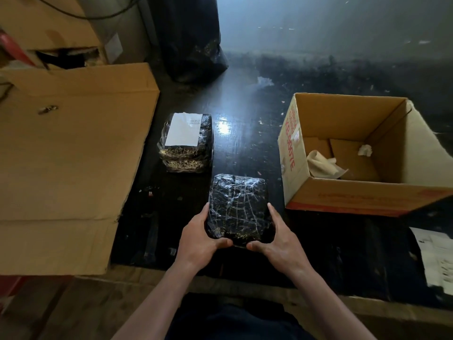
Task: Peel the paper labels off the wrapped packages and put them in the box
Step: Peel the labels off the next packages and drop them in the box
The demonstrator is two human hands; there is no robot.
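A black package wrapped in clear film (pixel 239 207) lies on the dark floor in front of me, with no label showing on its top. My left hand (pixel 199 238) grips its near left corner and my right hand (pixel 277 241) grips its near right corner. Farther away to the left stands a second wrapped package (pixel 186 155) with a white paper label (pixel 183 128) stuck on top. At the right is an open cardboard box (pixel 343 192) holding crumpled peeled paper (pixel 323 164).
A large flattened cardboard box (pixel 68 163) rests at the left. A black plastic bag (pixel 191 40) stands at the back. White printed sheets (pixel 436 256) lie on the floor at the far right. A wooden edge runs across below my arms.
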